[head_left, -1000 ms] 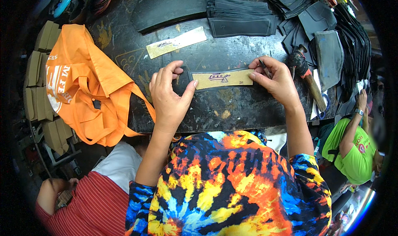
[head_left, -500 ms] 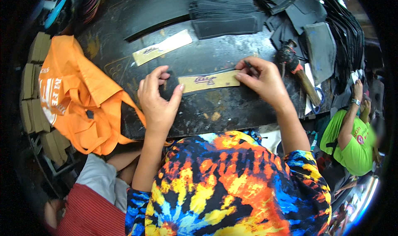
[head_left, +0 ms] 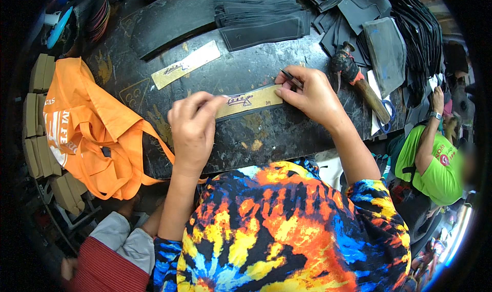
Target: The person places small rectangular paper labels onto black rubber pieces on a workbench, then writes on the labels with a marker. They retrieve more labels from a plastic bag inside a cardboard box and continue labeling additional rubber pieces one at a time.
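Observation:
A tan strip (head_left: 256,101) with handwriting on it lies over a black sheet piece on the dark table, whose black edge shows along the strip. My left hand (head_left: 193,130) is at the strip's left end, thumb and fingertips closed over that corner. At the other end, my right hand (head_left: 310,92) pinches the strip with its thumb. A thin dark pen-like stick (head_left: 291,77) is also held between this hand's fingers. A second marked strip (head_left: 185,65), tan and shiny, lies farther off to the left.
A stack of black cut pieces (head_left: 264,35) and a black slab (head_left: 174,20) lie at the back. On the right are a hammer (head_left: 370,94), scissors with blue handles (head_left: 388,118) and more black pieces (head_left: 415,30). An orange bag (head_left: 95,128) covers the left edge. A person in green (head_left: 428,164) is at right.
My left thumb and fingers, apart before, have come together at the strip's left end. The view has shifted slightly, and the strip and my right hand appear a little farther left.

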The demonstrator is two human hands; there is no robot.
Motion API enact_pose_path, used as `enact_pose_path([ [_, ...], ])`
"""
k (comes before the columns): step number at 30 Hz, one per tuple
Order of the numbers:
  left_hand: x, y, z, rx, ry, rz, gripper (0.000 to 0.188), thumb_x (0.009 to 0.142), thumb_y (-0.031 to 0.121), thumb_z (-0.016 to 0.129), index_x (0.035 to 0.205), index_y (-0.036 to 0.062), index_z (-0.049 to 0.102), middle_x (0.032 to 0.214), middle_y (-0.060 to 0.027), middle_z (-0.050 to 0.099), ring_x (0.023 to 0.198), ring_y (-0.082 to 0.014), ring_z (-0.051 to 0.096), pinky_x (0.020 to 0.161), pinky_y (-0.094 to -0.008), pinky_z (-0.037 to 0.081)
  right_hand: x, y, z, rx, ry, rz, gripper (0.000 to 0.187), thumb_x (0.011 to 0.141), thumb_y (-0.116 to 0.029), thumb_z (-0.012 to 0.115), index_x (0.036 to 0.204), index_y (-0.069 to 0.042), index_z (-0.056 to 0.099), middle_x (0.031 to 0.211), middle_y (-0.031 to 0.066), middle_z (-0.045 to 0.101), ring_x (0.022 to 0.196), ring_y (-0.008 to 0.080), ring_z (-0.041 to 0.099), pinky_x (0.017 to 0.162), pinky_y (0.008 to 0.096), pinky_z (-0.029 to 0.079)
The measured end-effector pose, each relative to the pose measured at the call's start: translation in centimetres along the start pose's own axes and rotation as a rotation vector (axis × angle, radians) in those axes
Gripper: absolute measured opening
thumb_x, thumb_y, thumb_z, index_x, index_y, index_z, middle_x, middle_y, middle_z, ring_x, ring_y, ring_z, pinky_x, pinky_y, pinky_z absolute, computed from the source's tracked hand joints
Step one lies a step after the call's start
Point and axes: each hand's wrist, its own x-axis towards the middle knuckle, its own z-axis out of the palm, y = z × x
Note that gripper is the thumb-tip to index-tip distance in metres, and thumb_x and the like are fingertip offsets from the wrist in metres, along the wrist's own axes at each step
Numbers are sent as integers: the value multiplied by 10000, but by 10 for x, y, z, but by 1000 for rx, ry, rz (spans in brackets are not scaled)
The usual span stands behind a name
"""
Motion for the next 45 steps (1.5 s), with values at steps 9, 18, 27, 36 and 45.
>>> enact_pose_path([
  [9, 15, 24, 2, 6, -261, 172, 379, 849, -7, 620, 1218, 15, 706, 1216, -121, 686, 1095, -318, 650, 972, -414, 545, 7, 10, 0, -29, -2, -38, 186, 898, -97, 758, 1010, 42, 707, 815, 54, 661, 777, 85, 591, 727, 279, 505],
  [18, 4, 54, 7, 190, -324, 98, 569, 877, 16, 585, 1437, 112, 604, 1287, -169, 604, 1195, -342, 603, 1008, -446, 529, -19, 23, -9, -19, 167, -150, 137, 918, -53, 729, 1047, -9, 741, 912, 104, 725, 784, 163, 669, 741, 310, 542],
  [27, -5, 64, 17, 222, -354, 35, 650, 883, 37, 608, 1521, 150, 550, 1434, -174, 530, 1313, -392, 511, 1088, -495, 459, -26, 27, 18, -135, 177, -195, 240, 848, -121, 832, 1061, -36, 763, 974, 144, 725, 851, 316, 744, 752, 387, 590],
  [36, -22, 66, 27, 160, -360, -18, 667, 977, 245, 628, 1587, 66, 427, 1630, -175, 380, 1500, -362, 349, 1214, -561, 290, -24, 25, 25, -123, 216, -185, 254, 831, -50, 849, 1058, 8, 751, 958, 115, 736, 870, 209, 735, 788, 314, 574],
  [45, -27, 61, 36, 33, -344, -12, 674, 1004, 207, 590, 1611, 28, 358, 1648, -233, 311, 1563, -395, 260, 1267, -581, 195, -24, 24, 24, -95, 224, -156, 281, 820, -50, 858, 1080, -7, 759, 984, 88, 748, 840, 149, 709, 735, 273, 547],
])
